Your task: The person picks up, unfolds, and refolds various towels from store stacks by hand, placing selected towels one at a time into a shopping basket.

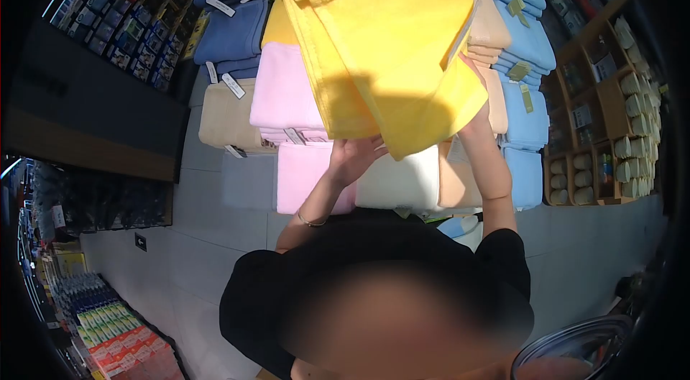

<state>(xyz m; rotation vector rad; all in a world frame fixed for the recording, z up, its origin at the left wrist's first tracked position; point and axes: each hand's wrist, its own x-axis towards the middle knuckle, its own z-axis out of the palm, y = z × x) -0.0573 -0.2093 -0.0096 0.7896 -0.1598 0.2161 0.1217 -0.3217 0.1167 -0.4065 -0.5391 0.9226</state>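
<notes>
1. Taking the yellow towel (388, 49) as our clock centre, we see at nine o'clock the dark-blue towels (233, 31), thick and folded, with white tags (221, 6).
2. At eight o'clock, pink towels (287, 85) make a soft pile with rounded corners.
3. Near seven o'clock is the left hand (351, 158); its fingers go behind the lower edge of the cloth, so we cannot tell how closed they are.
4. In the middle, the yellow towel is up above the piles, plush, partly folded, with one slanting flap. We judge that lifting is done, while laying down and squaring are not.
5. At four o'clock, the right hand (480, 112) grasps its right edge.
6. At three o'clock, light-blue towels (532, 38) form flat, stacked layers.
</notes>
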